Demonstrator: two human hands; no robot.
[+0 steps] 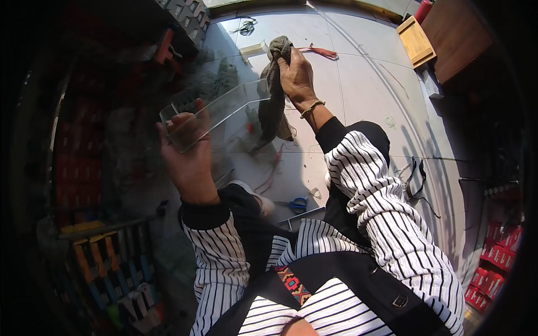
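Observation:
My left hand grips one end of a long, clear plastic box, with its fingers curled around that end. The box is tilted, and its far end reaches up toward the right. In my right hand a dark grey cloth is bunched at the top and hangs down behind the box's far end. A gap separates the two hands. Whether the cloth touches the box, I cannot tell.
Red cord and dark straps lie on the pale tiled floor. Blue-handled scissors are near my feet. A wooden tray stands at the far right. Hanging tools fill the lower left; red packages line the right.

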